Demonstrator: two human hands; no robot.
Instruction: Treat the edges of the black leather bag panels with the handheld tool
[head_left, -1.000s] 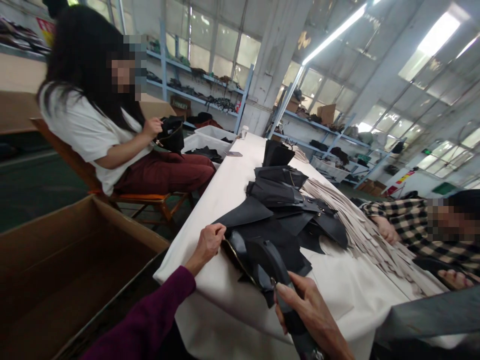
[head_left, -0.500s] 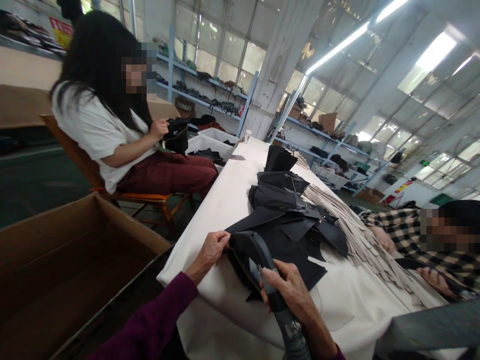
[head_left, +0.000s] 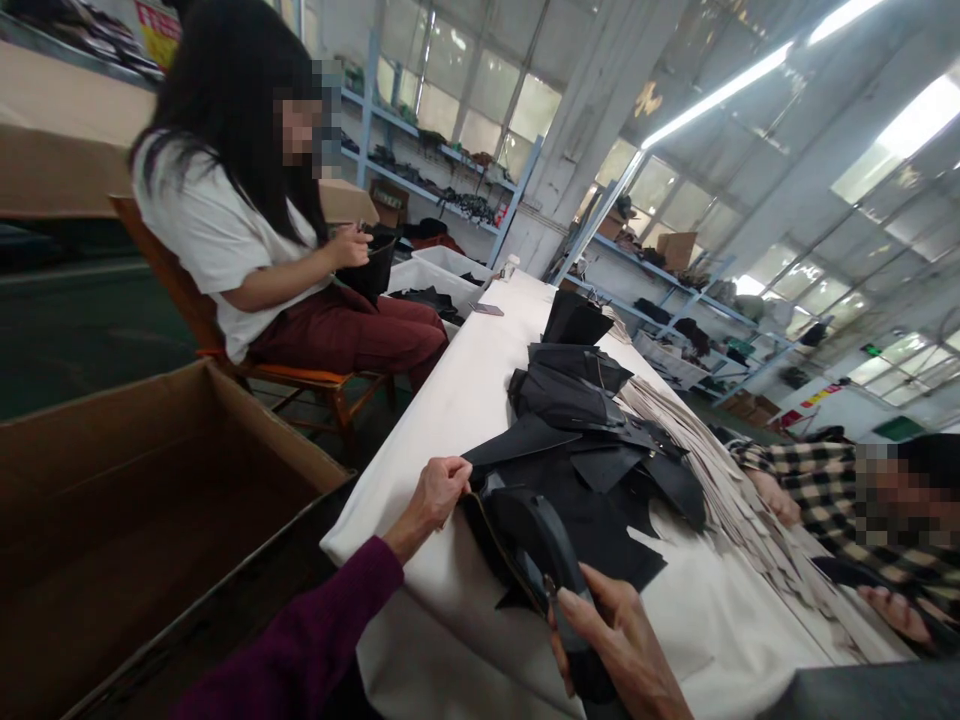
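Two hands, black zippered piece and curved handheld tool, at a white-covered table

Head view. Left hand (head_left: 436, 495): forearm in purple sleeve, reaching up and inward from the lower left; fingers curled, grasping the upper end of a black zippered piece (head_left: 477, 522). Right hand (head_left: 619, 625): entering from the bottom edge, wrist bare, thumb uppermost; wrapped around a black curved handheld tool (head_left: 541, 532), thumb beside its metal lever. Zippered piece: at the near edge of the white-covered table (head_left: 461, 410), between the hands, slanting down toward the right one.

Count: zippered piece, one; tool, one; cardboard box (head_left: 277, 430), lower left, one; wooden chair (head_left: 166, 275), one; white plastic bins (head_left: 409, 273), two; co-workers, two, one in a white T-shirt (head_left: 199, 240), one in a checked shirt (head_left: 814, 475). Black panels (head_left: 600, 535), overlapping beyond the tool, and beige strips (head_left: 697, 450), fanned to their right: several, too layered to count.

Obscured: the zippered piece partly behind the tool; the tool's lower part behind the right hand, then cut off by the bottom edge; the left fingertips' exact hold; the box, cropped at left.
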